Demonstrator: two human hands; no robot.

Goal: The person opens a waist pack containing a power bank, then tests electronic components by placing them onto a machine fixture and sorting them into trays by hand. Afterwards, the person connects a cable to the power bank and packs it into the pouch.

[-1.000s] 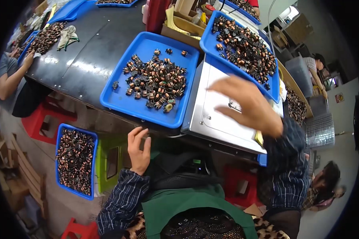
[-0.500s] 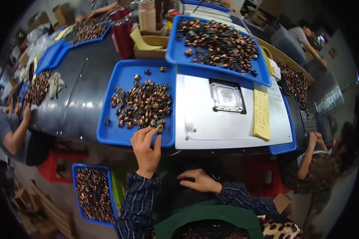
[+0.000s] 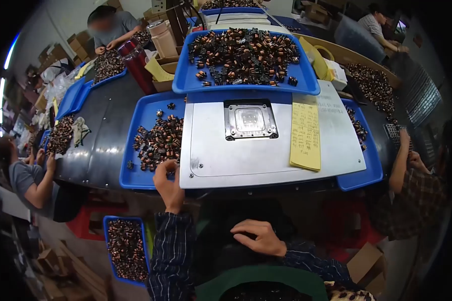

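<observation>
The small copper-wound coils [image 3: 158, 143] lie heaped in the left blue tray [image 3: 146, 106], their short winding axes pointing in mixed directions; the tray itself has its long axis running away from the person, across the depth of the dark table [image 3: 95, 145]. One dark piece [image 3: 130, 164] sits apart near the tray's left wall. The left hand [image 3: 169, 185] reaches over the tray's front edge, fingers curled forward beside the nearest coils, thumb near them; whether a coil is pinched there cannot be told. The right hand [image 3: 258, 237] is well apart from it, low over the dark lap, fingers together and loosely bent, thumb parted from them. Right of the left hand, a silver metal panel [image 3: 236, 160] overlaps the tray's right part and bears a square metal fixture [image 3: 249, 120] and a yellow handwritten note [image 3: 305, 135], its long axis pointing away. Behind the fixture, another blue tray [image 3: 246, 89], set crosswise, holds more coils.
</observation>
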